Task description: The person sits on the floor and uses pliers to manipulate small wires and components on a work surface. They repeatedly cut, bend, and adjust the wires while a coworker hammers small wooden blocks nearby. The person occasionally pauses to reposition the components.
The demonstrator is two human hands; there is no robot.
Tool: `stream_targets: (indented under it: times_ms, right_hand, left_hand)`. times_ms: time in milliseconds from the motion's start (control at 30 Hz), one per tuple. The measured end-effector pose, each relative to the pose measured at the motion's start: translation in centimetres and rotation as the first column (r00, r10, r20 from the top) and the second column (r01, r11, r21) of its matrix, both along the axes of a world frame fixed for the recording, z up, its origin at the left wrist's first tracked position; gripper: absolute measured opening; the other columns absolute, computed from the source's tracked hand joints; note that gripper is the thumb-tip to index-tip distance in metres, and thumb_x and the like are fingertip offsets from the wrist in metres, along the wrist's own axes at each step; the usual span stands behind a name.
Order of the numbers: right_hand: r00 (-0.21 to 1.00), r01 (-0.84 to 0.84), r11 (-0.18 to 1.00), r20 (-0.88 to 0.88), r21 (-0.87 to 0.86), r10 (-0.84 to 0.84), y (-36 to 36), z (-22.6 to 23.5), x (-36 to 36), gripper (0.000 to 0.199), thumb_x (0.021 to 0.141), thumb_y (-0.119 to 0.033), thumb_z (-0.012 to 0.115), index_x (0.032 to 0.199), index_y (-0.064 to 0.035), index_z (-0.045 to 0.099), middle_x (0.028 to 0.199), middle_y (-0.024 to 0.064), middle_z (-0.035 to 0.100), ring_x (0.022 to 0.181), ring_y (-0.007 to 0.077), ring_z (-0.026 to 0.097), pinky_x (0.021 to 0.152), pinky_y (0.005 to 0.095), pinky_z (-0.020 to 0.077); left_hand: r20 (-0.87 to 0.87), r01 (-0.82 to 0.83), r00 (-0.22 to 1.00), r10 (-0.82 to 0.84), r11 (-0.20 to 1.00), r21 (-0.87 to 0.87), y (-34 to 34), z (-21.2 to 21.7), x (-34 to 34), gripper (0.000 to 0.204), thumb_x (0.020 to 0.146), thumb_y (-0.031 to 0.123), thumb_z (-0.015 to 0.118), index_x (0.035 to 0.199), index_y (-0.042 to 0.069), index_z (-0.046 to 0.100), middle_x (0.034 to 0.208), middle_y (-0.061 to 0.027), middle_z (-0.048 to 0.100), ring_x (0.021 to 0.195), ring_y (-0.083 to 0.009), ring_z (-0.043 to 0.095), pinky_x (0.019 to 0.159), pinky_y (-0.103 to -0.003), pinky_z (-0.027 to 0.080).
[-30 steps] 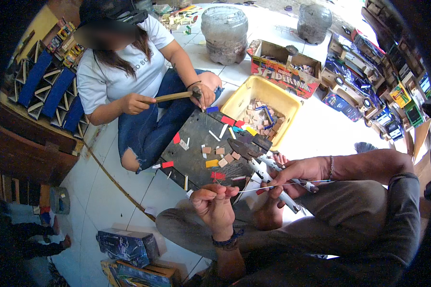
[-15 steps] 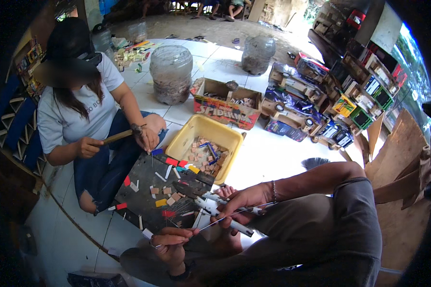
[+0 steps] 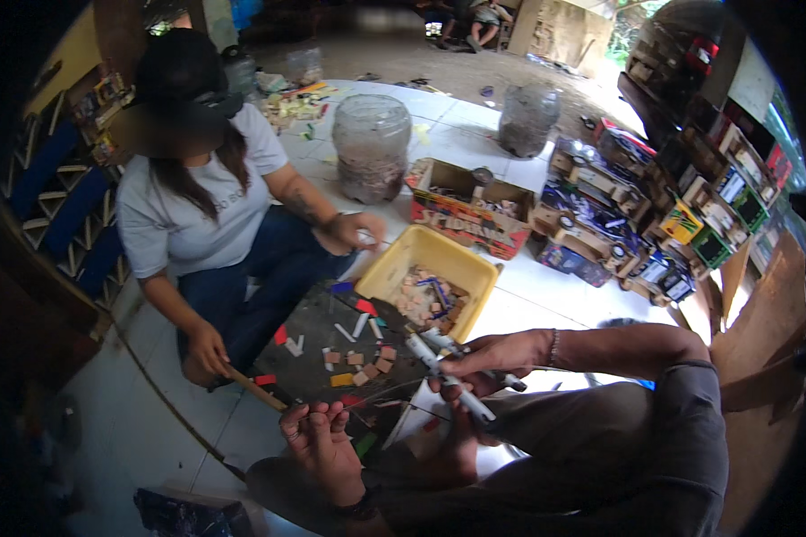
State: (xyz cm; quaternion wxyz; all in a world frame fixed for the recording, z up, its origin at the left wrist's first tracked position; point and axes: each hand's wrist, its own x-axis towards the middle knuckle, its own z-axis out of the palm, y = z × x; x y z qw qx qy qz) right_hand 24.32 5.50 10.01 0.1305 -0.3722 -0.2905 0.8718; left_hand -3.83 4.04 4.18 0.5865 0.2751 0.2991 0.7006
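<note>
Gripping a white-handled tool (image 3: pixel 448 371) at lower centre of the frame, our right hand (image 3: pixel 493 358) is curled tight round its shaft; our left hand (image 3: pixel 318 434), lower left of centre, pinches the end of a thin wire (image 3: pixel 376 394) between fingertips, the strand running across to the tool's tip; we judge the work goes best if we hold the wire taut and level and keep the tool steady over our lap; just above lies a dark board (image 3: pixel 331 345) strewn with small coloured pieces, touching a yellow tub (image 3: pixel 394 268) of similar bits; at left a seated person (image 3: pixel 206 224) rests a wooden stick (image 3: pixel 251 389) on the tiled floor (image 3: pixel 134 421); two cloudy jars (image 3: pixel 372 148) stand in the upper centre.
</note>
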Motion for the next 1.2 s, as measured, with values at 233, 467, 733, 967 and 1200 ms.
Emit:
stream_targets:
  times_ms: [233,467,733,967,1200]
  right_hand:
    - [0.979,-0.129,0.916,0.194,0.381,0.057,0.6,4.0,0.3,0.039,0.096,-0.037,0.056,0.119,-0.0053,0.057,0.094,-0.0026,0.059,0.077,0.0035,0.054,0.068,0.0192,0.0475]
    - [0.995,0.016,0.969,0.088,0.246,-0.039,0.8,5.5,-0.9,0.035,0.089,-0.018,0.068,0.116,0.0012,0.058,0.093,0.0035,0.062,0.087,0.0124,0.060,0.077,0.0255,0.0501]
    - [0.967,-0.088,0.968,0.253,0.236,0.026,0.7,6.9,-1.5,0.033,0.091,-0.013,0.064,0.120,0.0017,0.058,0.105,0.0081,0.066,0.098,0.0157,0.062,0.086,0.0284,0.0474]
    - [0.910,-0.305,0.901,0.374,0.307,0.181,1.0,6.1,-2.2,0.028,0.094,-0.019,0.060,0.116,-0.0017,0.060,0.098,0.0050,0.066,0.094,0.0137,0.059,0.087,0.0290,0.0449]
    - [0.833,-0.412,0.860,0.507,0.300,0.222,0.7,4.7,-2.6,0.026,0.093,-0.020,0.065,0.113,-0.0051,0.062,0.099,0.0033,0.066,0.096,0.0117,0.058,0.088,0.0292,0.0461]
  left_hand:
    - [0.189,-0.148,0.968,0.163,0.985,-0.091,1.1,-0.4,-1.4,0.020,0.094,0.010,0.060,0.112,0.013,0.052,0.099,-0.0054,0.063,0.087,-0.0163,0.066,0.072,-0.028,0.055]
    - [0.207,-0.032,0.977,0.040,0.999,-0.044,1.6,0.3,-2.1,0.024,0.097,0.009,0.055,0.120,0.009,0.051,0.105,-0.0073,0.065,0.094,-0.0213,0.068,0.079,-0.032,0.059]
    - [0.016,-0.032,0.999,0.032,0.999,-0.039,2.1,2.7,-2.8,0.021,0.100,0.017,0.051,0.120,0.011,0.052,0.103,-0.0041,0.062,0.093,-0.0179,0.067,0.079,-0.030,0.057]
    - [0.076,-0.014,0.997,0.029,0.981,-0.193,2.5,2.2,-2.7,0.032,0.099,0.018,0.053,0.130,0.012,0.049,0.107,-0.0058,0.062,0.097,-0.0186,0.066,0.082,-0.032,0.057]
    - [0.135,0.160,0.982,-0.135,0.968,-0.192,0.0,2.0,2.7,0.050,0.102,0.022,0.046,0.147,0.010,0.029,0.116,-0.0103,0.059,0.105,-0.0211,0.062,0.093,-0.039,0.054]
